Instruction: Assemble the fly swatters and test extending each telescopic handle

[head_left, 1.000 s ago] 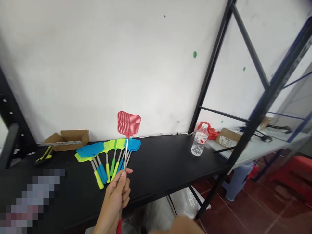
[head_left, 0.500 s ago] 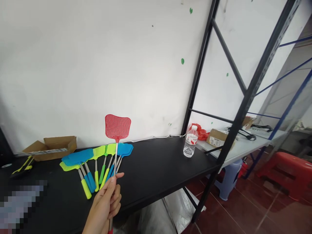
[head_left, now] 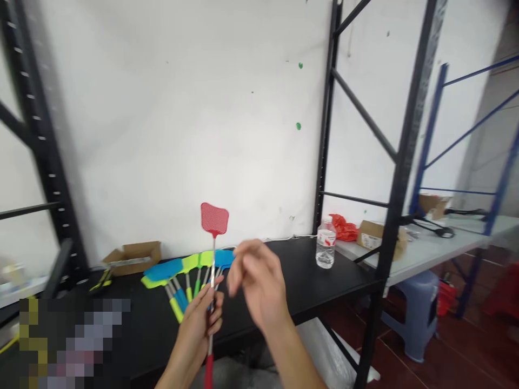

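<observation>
My left hand [head_left: 201, 316] is wrapped round the metal shaft of a fly swatter [head_left: 214, 219]. The swatter stands upright, its perforated red head above the hand and its red grip below. My right hand [head_left: 259, 281] is raised just to the right of the shaft, apart from it. Its fingers are loosely bent, somewhat blurred, with nothing seen in them. Behind the hands, several blue and yellow-green fly swatters [head_left: 168, 267] lie fanned out on the black table [head_left: 292, 281], their grips pointing towards me. My right hand is close to the blue heads at the right end.
A cardboard box [head_left: 138, 256] stands against the wall at the left. On the right are a water bottle [head_left: 325, 243] and a black rack post [head_left: 391, 216]. Beyond the post, a white table [head_left: 409, 262] carries a red bag and boxes; a blue stool [head_left: 419, 313] stands below.
My right hand has come into view beside the red fly swatter. The view has shifted, so the left rack post now shows. The left hand still holds the swatter's shaft.
</observation>
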A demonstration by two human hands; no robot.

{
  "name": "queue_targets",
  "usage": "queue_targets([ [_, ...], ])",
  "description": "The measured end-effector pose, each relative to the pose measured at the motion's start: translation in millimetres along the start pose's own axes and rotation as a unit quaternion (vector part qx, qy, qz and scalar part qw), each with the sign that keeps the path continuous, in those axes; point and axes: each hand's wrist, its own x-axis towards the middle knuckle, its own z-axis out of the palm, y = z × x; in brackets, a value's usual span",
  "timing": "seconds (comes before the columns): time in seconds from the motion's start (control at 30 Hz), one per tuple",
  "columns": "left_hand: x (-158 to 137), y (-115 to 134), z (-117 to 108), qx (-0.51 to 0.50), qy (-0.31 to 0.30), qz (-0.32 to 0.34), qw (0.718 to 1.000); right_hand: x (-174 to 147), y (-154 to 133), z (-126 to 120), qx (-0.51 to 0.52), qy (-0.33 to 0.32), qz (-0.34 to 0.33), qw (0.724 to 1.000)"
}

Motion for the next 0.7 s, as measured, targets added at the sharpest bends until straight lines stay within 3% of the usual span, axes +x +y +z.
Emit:
queue_targets([
  [0.13,-4,-7,3,0.079,-0.067,0.021,0.994,15,12,45,0.098,-0.069,0.064,0.991],
  [0.27,-4,-23,4,0.137,-0.074,-0.016,0.988,11,29,67,0.239,-0.194,0.141,0.941],
  [0.47,-1,-26,7,0.115,-0.065,-0.035,0.991,12,33,81,0.326,-0.116,0.168,0.923],
  [0.6,2,-21,11,0.075,-0.067,-0.039,0.994,35,23,88,0.353,-0.066,0.152,0.921],
  [0.7,0,-23,14,0.069,-0.082,-0.055,0.993,59,12,80,0.370,-0.047,0.159,0.914],
])
